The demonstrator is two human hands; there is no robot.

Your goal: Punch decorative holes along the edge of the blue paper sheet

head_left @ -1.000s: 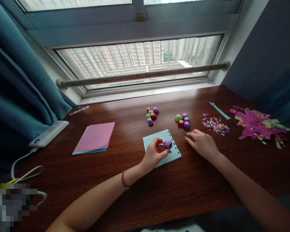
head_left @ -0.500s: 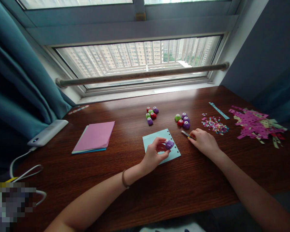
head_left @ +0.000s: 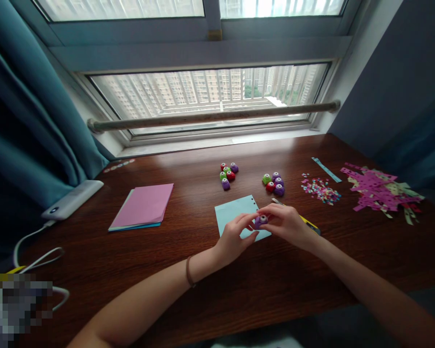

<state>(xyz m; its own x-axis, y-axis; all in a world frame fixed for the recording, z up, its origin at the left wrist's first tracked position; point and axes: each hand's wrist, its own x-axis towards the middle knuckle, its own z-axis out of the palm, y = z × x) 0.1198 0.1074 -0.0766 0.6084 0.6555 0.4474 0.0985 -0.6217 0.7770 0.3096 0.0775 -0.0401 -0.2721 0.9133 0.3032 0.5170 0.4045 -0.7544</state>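
A small purple paper punch (head_left: pixel 261 221) sits at the right edge of a light blue paper sheet (head_left: pixel 234 210) with punched holes along its side. My right hand (head_left: pixel 285 224) grips the punch with fingertips closed round it. My left hand (head_left: pixel 235 237) rests on the sheet with fingers curled, touching the punch from the left. A yellow-handled cutter (head_left: pixel 304 220) lies on the table just beyond my right hand.
Two clusters of small coloured punches (head_left: pixel 227 175) (head_left: pixel 274 183) lie beyond the sheet. Confetti (head_left: pixel 321 189) and pink paper scraps (head_left: pixel 379 189) lie at right. A pink paper stack (head_left: pixel 143 206), a power bank (head_left: pixel 71 199) and cables (head_left: pixel 38 258) are at left.
My right hand left the yellow-handled cutter on the table and moved left onto the punch. My left hand lowered the punch onto the sheet's right edge.
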